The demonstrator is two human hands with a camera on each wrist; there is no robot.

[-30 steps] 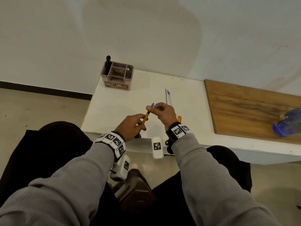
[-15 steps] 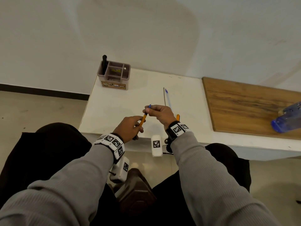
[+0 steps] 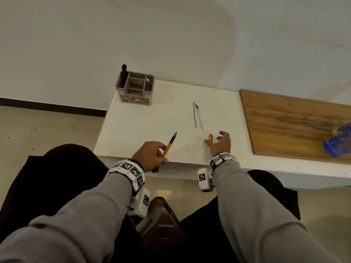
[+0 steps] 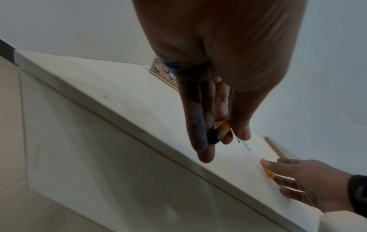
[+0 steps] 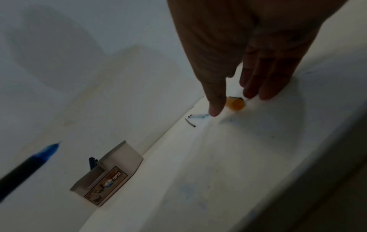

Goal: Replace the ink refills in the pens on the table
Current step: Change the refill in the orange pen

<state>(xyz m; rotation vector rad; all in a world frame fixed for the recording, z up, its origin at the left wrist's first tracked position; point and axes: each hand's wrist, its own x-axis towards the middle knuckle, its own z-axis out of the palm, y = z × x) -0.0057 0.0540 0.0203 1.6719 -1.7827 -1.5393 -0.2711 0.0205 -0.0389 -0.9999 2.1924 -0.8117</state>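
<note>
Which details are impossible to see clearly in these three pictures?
- Lower end of the orange pen with blue tip: the left hand covers it in the head view.
- Short orange pen piece: partly behind the right hand; contact unclear.
- Contents of the brown compartment organiser: too small.
- Blue plastic bottle: cut by the right edge.

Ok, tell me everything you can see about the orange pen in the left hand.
The orange pen is a slim stick pen: orange barrel, black front section, blue tip, plastic by its look. The left hand holds it by the rear half, fingers curled round the barrel. It slants up and away, tip raised over the white table, touching nothing else. Its rear end is hidden in the hand.
</note>
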